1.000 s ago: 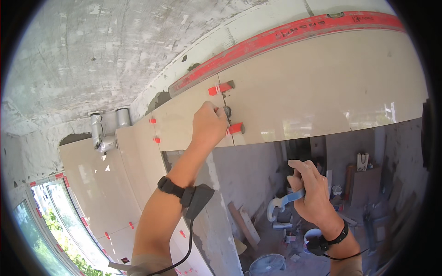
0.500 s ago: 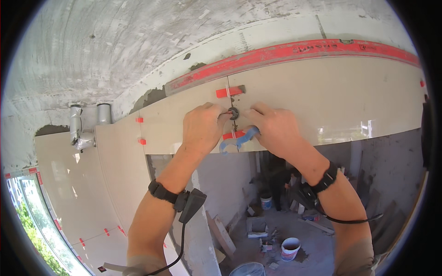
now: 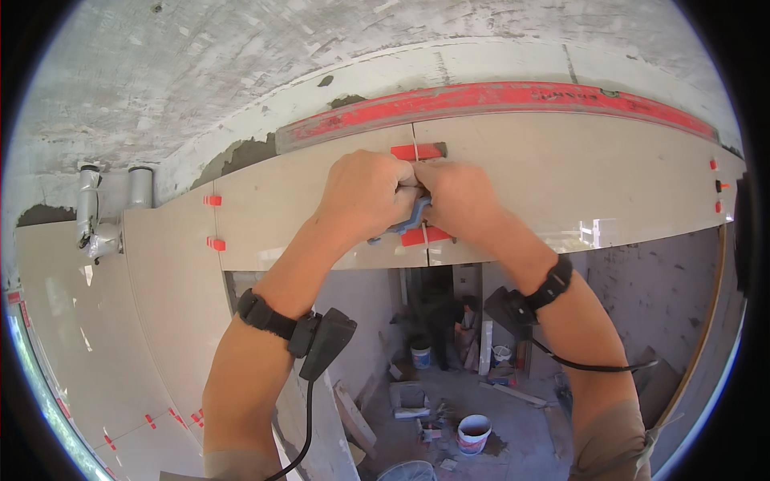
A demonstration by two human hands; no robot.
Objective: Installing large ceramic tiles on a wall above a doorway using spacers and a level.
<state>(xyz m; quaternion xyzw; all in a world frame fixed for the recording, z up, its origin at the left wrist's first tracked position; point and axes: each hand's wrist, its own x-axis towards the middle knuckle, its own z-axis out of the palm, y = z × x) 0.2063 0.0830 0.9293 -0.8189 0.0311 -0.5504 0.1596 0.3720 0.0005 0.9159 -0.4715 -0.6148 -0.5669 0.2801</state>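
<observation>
Just one head cam here, tilted up close at the tiled wall [image 3: 561, 192]; forearms came in from 6 o'clock, doorway sat around 5.

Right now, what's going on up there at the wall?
A person is working on beige wall tiles above a doorway. Both hands, the left hand and right hand, are pressed together at the vertical joint between two tiles, gripping a blue tool between two red levelling wedges. A red spirit level rests along the tiles' top edge. Buckets sit on the floor below.
</observation>
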